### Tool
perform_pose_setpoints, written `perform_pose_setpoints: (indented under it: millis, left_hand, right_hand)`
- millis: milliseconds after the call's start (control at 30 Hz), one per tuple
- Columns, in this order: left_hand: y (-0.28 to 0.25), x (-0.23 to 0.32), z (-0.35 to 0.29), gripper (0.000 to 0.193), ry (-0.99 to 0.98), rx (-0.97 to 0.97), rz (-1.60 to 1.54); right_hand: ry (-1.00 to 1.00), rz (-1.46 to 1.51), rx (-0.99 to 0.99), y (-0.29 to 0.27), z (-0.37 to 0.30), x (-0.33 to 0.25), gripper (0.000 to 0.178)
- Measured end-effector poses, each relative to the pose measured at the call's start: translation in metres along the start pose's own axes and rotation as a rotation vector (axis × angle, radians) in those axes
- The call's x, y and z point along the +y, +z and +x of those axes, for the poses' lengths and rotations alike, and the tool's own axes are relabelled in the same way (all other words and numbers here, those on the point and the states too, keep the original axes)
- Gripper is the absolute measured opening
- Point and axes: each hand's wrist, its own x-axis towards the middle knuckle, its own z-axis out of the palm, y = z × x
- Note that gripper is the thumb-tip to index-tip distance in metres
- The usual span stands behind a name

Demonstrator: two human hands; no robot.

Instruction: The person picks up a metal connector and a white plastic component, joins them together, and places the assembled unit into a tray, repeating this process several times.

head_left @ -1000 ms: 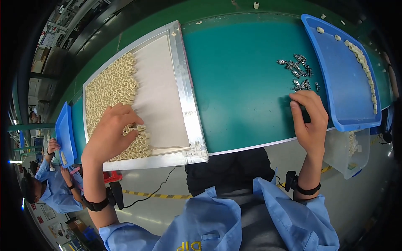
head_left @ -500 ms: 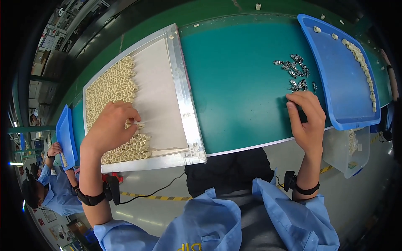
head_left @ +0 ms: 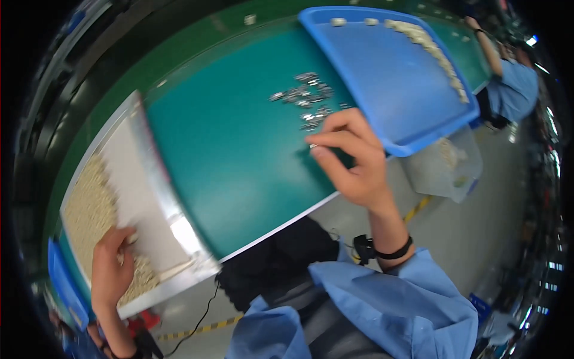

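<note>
My left hand [head_left: 112, 266] is over the aluminium-framed tray [head_left: 179, 230], at the edge of its densely packed cream tubular pieces [head_left: 89, 200]. Thumb and forefinger are closed on one small cream piece [head_left: 131, 238], though motion blurs it. My right hand [head_left: 353, 158] is raised over the green tabletop, near side of a loose pile of small shiny metal clips [head_left: 305, 96]. A tiny metal clip [head_left: 313, 145] shows between the pinched thumb and forefinger; its exact shape is too small to make out.
To the right of the clips lies a blue tray [head_left: 382, 90] with a curved row of cream pieces [head_left: 427, 45] along its far right side. A translucent bin [head_left: 442, 164] stands below it. Another blue tray [head_left: 64, 284] is at far left. A co-worker's blue sleeve [head_left: 514, 84] appears at far right.
My view has swung right and tilted, so the table slides left in the picture. The right hand now sits slightly away from the clip pile; the left stays over the framed tray.
</note>
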Motion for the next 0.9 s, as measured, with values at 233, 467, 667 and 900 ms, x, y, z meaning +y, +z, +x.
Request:
perform_pose_setpoints:
  millis: [233, 467, 667, 900]
  left_hand:
    - [0.013, 0.002, 0.01, 0.028, -0.013, 0.052, -0.093]
    - [0.022, 0.059, -0.011, 0.026, 0.247, 0.364, -0.264]
    - [0.071, 0.135, -0.015, 0.034, 0.295, 0.327, -0.759]
    - [0.095, 0.158, -0.02, 0.042, 0.303, 0.434, -0.815]
  right_hand:
    - [0.294, 0.72, 0.017, 0.0, -0.023, -0.011, 0.018]
    - [0.17, 0.742, -0.12, 0.01, -0.013, -0.032, 0.019]
    - [0.017, 0.803, -0.264, 0.046, -0.012, -0.082, 0.019]
    - [0.04, 0.882, -0.228, 0.059, -0.026, -0.096, 0.016]
